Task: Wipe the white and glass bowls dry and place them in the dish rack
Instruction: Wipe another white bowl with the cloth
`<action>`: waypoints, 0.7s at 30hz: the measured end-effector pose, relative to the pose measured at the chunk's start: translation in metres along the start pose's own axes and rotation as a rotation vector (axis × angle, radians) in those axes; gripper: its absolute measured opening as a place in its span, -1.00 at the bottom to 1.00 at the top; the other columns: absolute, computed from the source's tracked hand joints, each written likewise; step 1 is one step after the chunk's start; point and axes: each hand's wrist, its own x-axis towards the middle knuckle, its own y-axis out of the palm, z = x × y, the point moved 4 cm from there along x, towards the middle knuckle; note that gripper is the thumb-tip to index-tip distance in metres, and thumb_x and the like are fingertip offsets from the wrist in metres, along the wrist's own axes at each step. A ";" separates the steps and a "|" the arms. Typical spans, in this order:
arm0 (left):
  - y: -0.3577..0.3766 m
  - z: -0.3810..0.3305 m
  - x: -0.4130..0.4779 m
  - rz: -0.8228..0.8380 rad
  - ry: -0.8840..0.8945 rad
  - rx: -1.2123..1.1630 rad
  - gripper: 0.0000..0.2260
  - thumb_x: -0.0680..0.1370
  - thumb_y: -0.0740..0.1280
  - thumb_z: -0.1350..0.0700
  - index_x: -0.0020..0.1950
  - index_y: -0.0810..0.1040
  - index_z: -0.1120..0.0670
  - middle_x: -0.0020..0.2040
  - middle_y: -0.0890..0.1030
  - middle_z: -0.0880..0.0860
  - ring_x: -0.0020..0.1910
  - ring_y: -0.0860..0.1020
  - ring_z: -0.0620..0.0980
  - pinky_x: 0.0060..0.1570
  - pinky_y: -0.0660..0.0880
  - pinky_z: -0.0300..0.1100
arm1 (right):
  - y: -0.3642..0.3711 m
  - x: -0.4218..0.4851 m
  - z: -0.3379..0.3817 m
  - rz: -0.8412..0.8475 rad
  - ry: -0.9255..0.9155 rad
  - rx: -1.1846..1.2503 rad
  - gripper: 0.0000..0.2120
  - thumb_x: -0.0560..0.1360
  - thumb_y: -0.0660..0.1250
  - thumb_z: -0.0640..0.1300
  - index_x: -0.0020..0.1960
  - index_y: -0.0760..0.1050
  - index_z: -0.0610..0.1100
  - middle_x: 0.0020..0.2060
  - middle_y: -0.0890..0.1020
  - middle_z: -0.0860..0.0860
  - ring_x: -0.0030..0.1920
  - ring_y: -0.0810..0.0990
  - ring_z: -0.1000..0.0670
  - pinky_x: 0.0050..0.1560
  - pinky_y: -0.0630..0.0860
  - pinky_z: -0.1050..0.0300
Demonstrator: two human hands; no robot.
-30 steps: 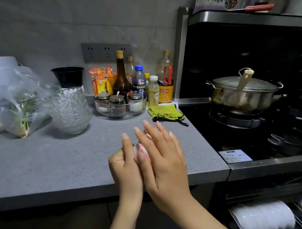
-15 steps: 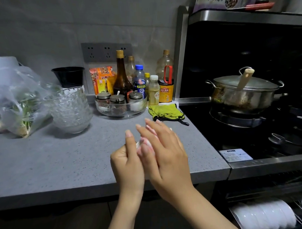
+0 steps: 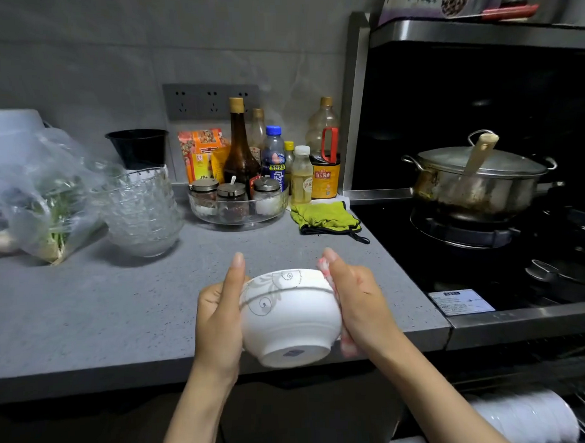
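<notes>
Hands have parted, showing the white bowl [image 3: 289, 317] between them: left hand [image 3: 218, 320] grips its side, right hand [image 3: 363, 301] holds a pink cloth [image 3: 323, 264] against it. Wiping step; next likely means rotating the bowl.

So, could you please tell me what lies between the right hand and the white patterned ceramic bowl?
A pinkish-white cloth, held by the right hand against the white patterned ceramic bowl; the head view shows it above and below the palm.

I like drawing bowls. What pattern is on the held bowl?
The white bowl has grey swirls and dotted rings near its rim; head view.
</notes>
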 end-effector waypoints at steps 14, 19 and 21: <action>0.018 -0.026 -0.005 0.060 0.381 0.510 -0.44 0.49 0.16 -0.26 -0.49 0.18 0.16 -0.57 0.17 -0.02 -0.55 0.17 -0.06 -0.51 0.06 -0.07 | 0.001 0.005 0.014 0.007 -0.303 -0.161 -0.52 0.49 0.11 0.24 -0.49 0.37 -0.01 -0.57 0.29 0.12 -0.51 0.28 0.12 -0.43 0.16 0.11; 0.009 -0.005 -0.001 -0.188 0.161 0.162 -0.48 0.45 0.24 -0.24 -0.56 0.22 0.06 -0.56 0.26 0.04 -0.53 0.28 -0.02 -0.43 0.14 -0.13 | 0.011 -0.009 0.000 -0.109 -0.321 -0.164 -0.60 0.58 -0.04 0.22 0.12 0.53 0.15 0.19 0.57 0.16 0.21 0.53 0.12 0.20 0.47 -0.02; 0.011 0.001 -0.002 -0.258 0.155 0.152 -0.47 0.45 0.23 -0.27 -0.54 0.33 0.08 -0.54 0.32 0.10 -0.49 0.33 -0.02 -0.39 0.23 -0.10 | 0.023 -0.020 0.006 -0.167 -0.502 -0.440 -0.56 0.62 -0.08 0.16 0.39 0.37 0.12 0.40 0.38 0.22 0.45 0.27 0.15 0.43 0.25 -0.05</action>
